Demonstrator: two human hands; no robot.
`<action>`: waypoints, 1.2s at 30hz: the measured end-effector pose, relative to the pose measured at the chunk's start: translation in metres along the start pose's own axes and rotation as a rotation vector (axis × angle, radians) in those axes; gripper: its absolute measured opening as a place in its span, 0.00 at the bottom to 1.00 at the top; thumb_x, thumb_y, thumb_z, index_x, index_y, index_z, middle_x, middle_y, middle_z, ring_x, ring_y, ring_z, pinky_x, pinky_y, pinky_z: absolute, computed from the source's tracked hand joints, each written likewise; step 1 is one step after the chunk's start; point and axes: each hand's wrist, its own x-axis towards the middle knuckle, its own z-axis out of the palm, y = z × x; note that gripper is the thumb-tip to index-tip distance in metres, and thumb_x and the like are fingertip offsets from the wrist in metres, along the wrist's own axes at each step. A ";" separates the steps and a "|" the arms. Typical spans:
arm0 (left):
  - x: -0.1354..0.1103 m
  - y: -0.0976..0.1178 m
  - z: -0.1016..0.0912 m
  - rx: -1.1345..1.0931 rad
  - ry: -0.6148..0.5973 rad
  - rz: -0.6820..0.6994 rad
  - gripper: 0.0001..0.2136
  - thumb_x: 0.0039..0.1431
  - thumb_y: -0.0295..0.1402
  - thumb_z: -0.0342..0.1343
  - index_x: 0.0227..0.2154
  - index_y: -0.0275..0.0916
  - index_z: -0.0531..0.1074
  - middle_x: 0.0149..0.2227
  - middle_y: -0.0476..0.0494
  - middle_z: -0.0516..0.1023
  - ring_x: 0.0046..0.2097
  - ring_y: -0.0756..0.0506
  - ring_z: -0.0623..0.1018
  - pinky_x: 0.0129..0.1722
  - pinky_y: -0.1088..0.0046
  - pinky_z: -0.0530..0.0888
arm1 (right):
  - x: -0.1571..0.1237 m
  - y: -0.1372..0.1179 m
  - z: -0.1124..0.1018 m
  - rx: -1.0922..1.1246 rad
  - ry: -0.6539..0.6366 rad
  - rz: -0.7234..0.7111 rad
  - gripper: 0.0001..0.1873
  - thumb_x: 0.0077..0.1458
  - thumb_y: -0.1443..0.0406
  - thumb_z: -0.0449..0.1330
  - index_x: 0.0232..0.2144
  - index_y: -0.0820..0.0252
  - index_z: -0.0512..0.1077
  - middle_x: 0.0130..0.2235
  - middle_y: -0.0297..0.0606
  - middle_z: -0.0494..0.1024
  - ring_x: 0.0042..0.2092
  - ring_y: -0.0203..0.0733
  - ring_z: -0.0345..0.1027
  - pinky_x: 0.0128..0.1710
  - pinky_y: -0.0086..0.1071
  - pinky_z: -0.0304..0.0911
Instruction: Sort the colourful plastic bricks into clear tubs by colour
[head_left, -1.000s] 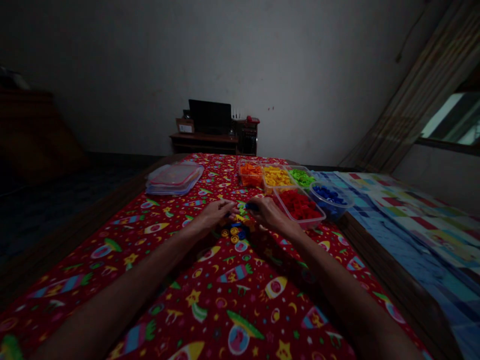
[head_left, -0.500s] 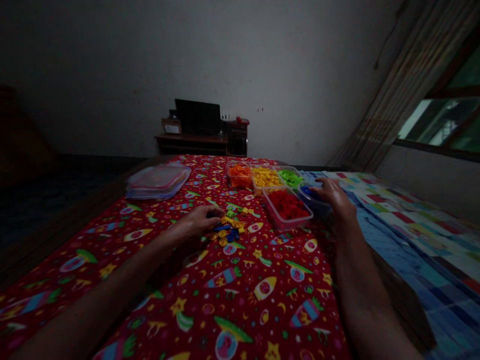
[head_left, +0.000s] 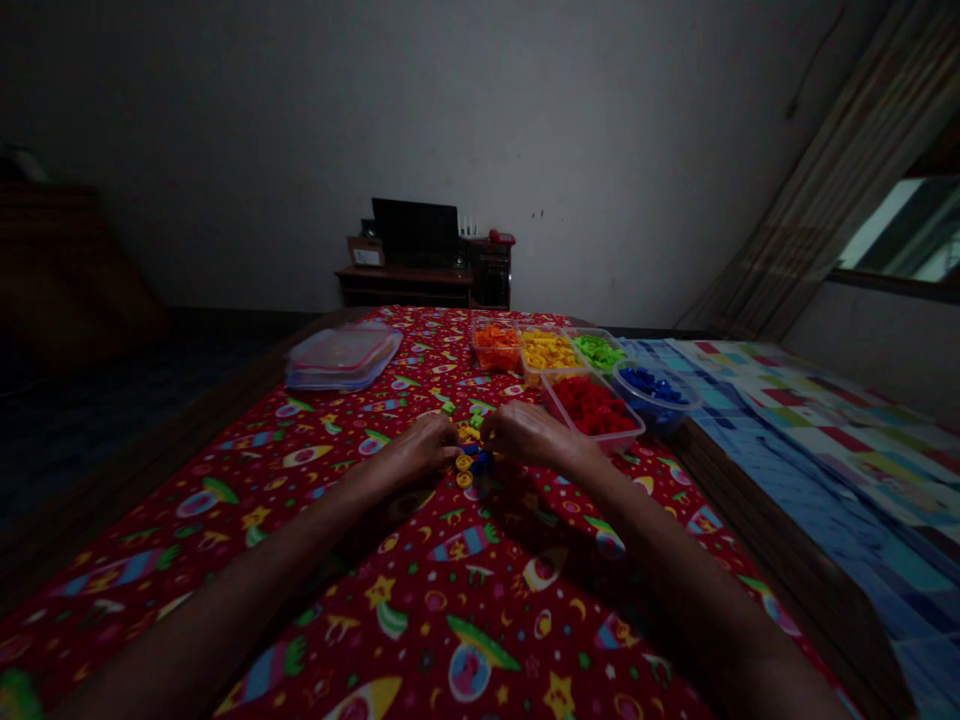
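A small heap of loose plastic pieces (head_left: pixel 471 452), yellow, blue and green, lies on the red patterned cloth (head_left: pixel 450 600). My left hand (head_left: pixel 424 446) rests at the heap's left edge with its fingers curled onto the pieces. My right hand (head_left: pixel 525 434) lies at the heap's right edge, fingers bent down over it. What either hand pinches is hidden in the dim light. Beyond them stand clear tubs sorted by colour: orange (head_left: pixel 499 348), yellow (head_left: pixel 550 352), green (head_left: pixel 601 351), red (head_left: pixel 592 405) and blue (head_left: pixel 652 388).
A stack of clear lids (head_left: pixel 343 355) lies at the back left of the cloth. A patchwork mat (head_left: pixel 810 420) covers the floor to the right. A low desk with a dark screen (head_left: pixel 416 232) stands against the far wall.
My right hand has come back from the blue tub to the heap of pieces. The left hand has stayed at the heap. The view swung slightly back to the left.
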 end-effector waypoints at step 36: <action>-0.008 0.000 -0.022 -0.262 -0.163 0.017 0.10 0.47 0.36 0.56 0.32 0.38 0.74 0.29 0.51 0.76 0.31 0.49 0.73 0.29 0.78 0.66 | -0.013 0.004 0.048 0.049 0.087 -0.136 0.06 0.55 0.73 0.58 0.37 0.63 0.68 0.37 0.41 0.73 0.40 0.38 0.66 0.41 0.31 0.62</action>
